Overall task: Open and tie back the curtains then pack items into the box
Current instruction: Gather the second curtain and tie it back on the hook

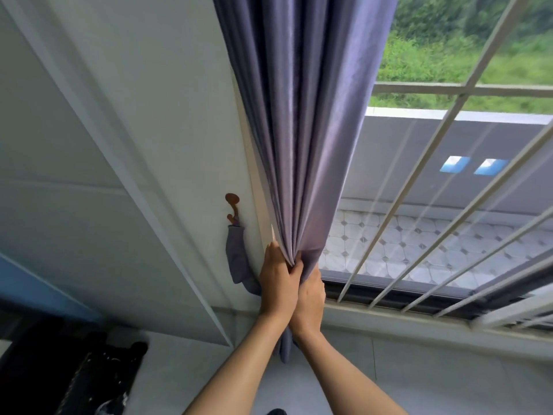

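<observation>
A purple-grey curtain (302, 130) hangs bunched in folds at the left side of the window. My left hand (276, 283) and my right hand (309, 301) clasp the gathered folds together low down, one on each side of the bundle, the hands touching. A matching fabric tie-back (236, 259) hangs from a brown wall hook (232, 205) just left of my left hand; its lower end passes behind that hand. The curtain's bottom end shows between my forearms. No box is in view.
A white panelled wall (119, 145) fills the left. White window bars (419, 235) cross the glass at right, above a sill (419, 322). A dark object (74, 369) lies at lower left.
</observation>
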Available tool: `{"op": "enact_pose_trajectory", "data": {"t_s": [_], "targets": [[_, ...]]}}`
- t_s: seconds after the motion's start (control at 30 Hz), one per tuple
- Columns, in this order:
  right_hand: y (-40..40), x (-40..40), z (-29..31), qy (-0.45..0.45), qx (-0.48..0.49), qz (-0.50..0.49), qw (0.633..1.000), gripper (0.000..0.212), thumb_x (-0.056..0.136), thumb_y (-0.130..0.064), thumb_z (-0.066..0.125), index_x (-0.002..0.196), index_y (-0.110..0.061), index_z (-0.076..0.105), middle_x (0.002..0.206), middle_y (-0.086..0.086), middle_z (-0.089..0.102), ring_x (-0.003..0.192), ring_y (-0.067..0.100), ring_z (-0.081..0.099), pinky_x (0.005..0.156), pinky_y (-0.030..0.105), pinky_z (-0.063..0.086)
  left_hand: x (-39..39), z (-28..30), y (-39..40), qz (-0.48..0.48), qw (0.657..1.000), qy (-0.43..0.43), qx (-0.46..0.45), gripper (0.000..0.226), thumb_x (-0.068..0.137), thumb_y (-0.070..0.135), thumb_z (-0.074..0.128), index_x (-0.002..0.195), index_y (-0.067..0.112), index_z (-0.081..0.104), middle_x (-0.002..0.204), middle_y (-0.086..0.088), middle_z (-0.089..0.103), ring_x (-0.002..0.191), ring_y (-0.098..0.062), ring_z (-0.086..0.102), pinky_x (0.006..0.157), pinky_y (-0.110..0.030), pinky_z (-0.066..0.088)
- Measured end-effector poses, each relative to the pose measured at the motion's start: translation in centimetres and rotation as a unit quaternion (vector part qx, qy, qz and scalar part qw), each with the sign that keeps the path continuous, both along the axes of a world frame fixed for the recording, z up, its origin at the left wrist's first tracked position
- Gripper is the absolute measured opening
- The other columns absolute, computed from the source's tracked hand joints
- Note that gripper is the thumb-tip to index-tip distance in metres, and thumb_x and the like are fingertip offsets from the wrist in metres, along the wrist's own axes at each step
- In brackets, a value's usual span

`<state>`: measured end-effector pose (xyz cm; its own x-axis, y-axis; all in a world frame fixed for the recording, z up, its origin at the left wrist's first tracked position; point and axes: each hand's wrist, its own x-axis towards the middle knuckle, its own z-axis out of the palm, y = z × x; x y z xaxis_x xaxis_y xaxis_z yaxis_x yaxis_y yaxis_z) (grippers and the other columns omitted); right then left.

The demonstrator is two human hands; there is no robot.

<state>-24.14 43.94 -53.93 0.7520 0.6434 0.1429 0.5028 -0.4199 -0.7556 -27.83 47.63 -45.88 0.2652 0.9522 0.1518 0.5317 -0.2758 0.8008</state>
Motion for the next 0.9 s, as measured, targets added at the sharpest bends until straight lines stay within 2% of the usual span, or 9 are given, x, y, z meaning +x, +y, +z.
{"op": "enact_pose_trajectory", "data": {"t_s": [0.07, 0.13, 0.2, 0.27, 0.33, 0.53, 0.77, 0.83, 0.9], "targets": [[0.0, 0.3, -0.2, 0.000, -0.015, -0.012, 1.000, 0.052, 0.088, -0.048, 0.035, 0.124, -0.013, 0.050, 0.101, 0.002, 0.056, 0.088, 0.022, 0.054, 0.080, 0.036, 0.044, -0.2, 0.2, 0.5, -0.027, 0.999, 0.004, 0.018, 0.028, 0.086, 0.025, 0.067, 0.098, 0.001, 0.060, 0.089, -0.009, 0.064, 0.083, -0.023, 0.062, 0.073, -0.020, 0.045], [-0.1, 0.9, -0.8, -0.035, -0.048, 0.004, 0.998, 0.040, 0.091, -0.039, 0.042, 0.117, -0.010, 0.052, 0.093, 0.007, 0.057, 0.078, 0.028, 0.057, 0.069, 0.040, 0.047, -0.8, 0.9, 1.0, -0.054, 0.998, 0.019, 0.036, 0.024, 0.085, 0.024, 0.069, 0.091, 0.003, 0.062, 0.080, -0.003, 0.063, 0.072, -0.017, 0.060, 0.064, -0.008, 0.038], [-0.1, 1.5, -1.2, -0.078, -0.074, 0.021, 0.994, 0.024, 0.091, -0.024, 0.058, 0.109, -0.012, 0.049, 0.087, 0.008, 0.058, 0.069, 0.032, 0.057, 0.058, 0.038, 0.044, -1.4, 1.5, 1.6, -0.071, 0.995, 0.044, 0.062, 0.023, 0.085, 0.024, 0.069, 0.086, 0.002, 0.063, 0.074, -0.004, 0.062, 0.067, -0.016, 0.058, 0.059, -0.008, 0.034], [-0.1, 1.8, -1.4, -0.096, -0.097, 0.046, 0.990, 0.024, 0.088, -0.019, 0.064, 0.107, -0.012, 0.049, 0.084, 0.007, 0.058, 0.065, 0.031, 0.057, 0.053, 0.034, 0.040, -1.8, 1.7, 2.2, -0.090, 0.990, 0.066, 0.085, 0.023, 0.086, 0.024, 0.067, 0.085, 0.002, 0.064, 0.075, -0.009, 0.064, 0.070, -0.021, 0.060, 0.060, -0.017, 0.035], [-0.3, 1.6, -1.4, -0.085, -0.119, 0.057, 0.988, 0.021, 0.093, -0.021, 0.057, 0.111, -0.012, 0.051, 0.088, 0.005, 0.058, 0.071, 0.029, 0.058, 0.055, 0.033, 0.037, -2.1, 1.3, 2.3, -0.103, 0.987, 0.077, 0.094, 0.024, 0.088, 0.026, 0.065, 0.089, 0.002, 0.063, 0.080, -0.010, 0.064, 0.075, -0.022, 0.061, 0.063, -0.019, 0.038], [-1.2, 0.5, 0.2, 0.030, -0.155, 0.113, 0.981, 0.025, 0.096, -0.015, 0.038, 0.121, -0.016, 0.039, 0.108, 0.006, 0.052, 0.095, 0.032, 0.054, 0.078, 0.043, 0.047, -2.6, 0.3, 0.8, -0.077, 0.993, 0.031, 0.078, 0.026, 0.090, 0.023, 0.062, 0.104, 0.001, 0.061, 0.096, -0.010, 0.064, 0.087, -0.019, 0.061, 0.070, 0.001, 0.032], [-1.8, 0.6, 2.0, 0.161, -0.109, 0.088, 0.977, 0.036, 0.099, -0.041, 0.024, 0.128, -0.028, 0.042, 0.117, 0.004, 0.058, 0.103, 0.031, 0.057, 0.083, 0.039, 0.046, -2.1, -0.1, 0.5, -0.056, 0.996, 0.023, 0.066, 0.026, 0.089, 0.023, 0.063, 0.100, 0.000, 0.060, 0.092, -0.013, 0.064, 0.085, -0.023, 0.062, 0.072, -0.010, 0.034], [-2.1, 0.6, 2.2, 0.161, -0.103, 0.090, 0.977, 0.043, 0.096, -0.043, 0.021, 0.130, -0.028, 0.041, 0.119, 0.005, 0.058, 0.104, 0.031, 0.057, 0.086, 0.044, 0.048, -2.0, -0.1, 0.2, -0.051, 0.997, 0.011, 0.062, 0.027, 0.088, 0.024, 0.064, 0.100, 0.000, 0.061, 0.091, -0.012, 0.064, 0.086, -0.023, 0.062, 0.073, -0.013, 0.038], [-2.0, 0.8, 1.8, 0.116, -0.124, 0.106, 0.980, 0.038, 0.097, -0.037, 0.025, 0.132, -0.026, 0.037, 0.120, 0.007, 0.058, 0.104, 0.033, 0.058, 0.084, 0.045, 0.050, -2.0, -0.1, 0.3, -0.057, 0.996, 0.012, 0.065, 0.031, 0.088, 0.029, 0.064, 0.100, 0.001, 0.061, 0.091, -0.011, 0.064, 0.087, -0.022, 0.062, 0.077, -0.022, 0.047]]}}
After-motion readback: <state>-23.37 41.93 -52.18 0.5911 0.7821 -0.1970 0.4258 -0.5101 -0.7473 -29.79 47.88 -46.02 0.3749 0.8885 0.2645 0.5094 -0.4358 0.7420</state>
